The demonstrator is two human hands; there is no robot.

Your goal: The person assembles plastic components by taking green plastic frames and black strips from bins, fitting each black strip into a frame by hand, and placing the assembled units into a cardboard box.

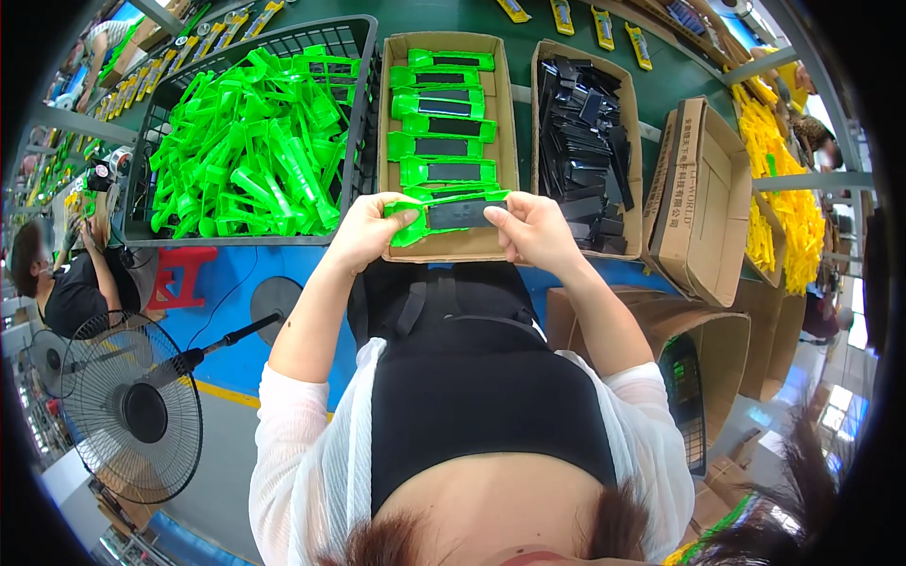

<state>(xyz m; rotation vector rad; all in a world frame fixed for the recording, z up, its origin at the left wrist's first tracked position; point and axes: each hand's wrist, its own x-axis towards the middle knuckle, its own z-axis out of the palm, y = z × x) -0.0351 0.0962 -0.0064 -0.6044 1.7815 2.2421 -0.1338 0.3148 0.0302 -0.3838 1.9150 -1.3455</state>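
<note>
Over the near end of a shallow cardboard box [453,249], both my hands hold one bright green plastic housing [408,234] with a flat black panel [457,215] set against it. My left hand [366,231] pinches the housing's left end between thumb and fingers. At the other end, my right hand [540,234] grips the piece, its thumb pressing on the black panel. Whether the panel is fully seated, I cannot tell. Several green housings with dark panels [447,102] lie in a column inside the box beyond my hands.
Loose green housings [250,141] heap up in a black crate [236,241] at left. Right of the middle box, another carton holds black panels [585,132]. Farther right are a tilted open carton [713,203] and yellow parts [788,189]. A fan [146,412] stands at lower left, near a seated person [80,288].
</note>
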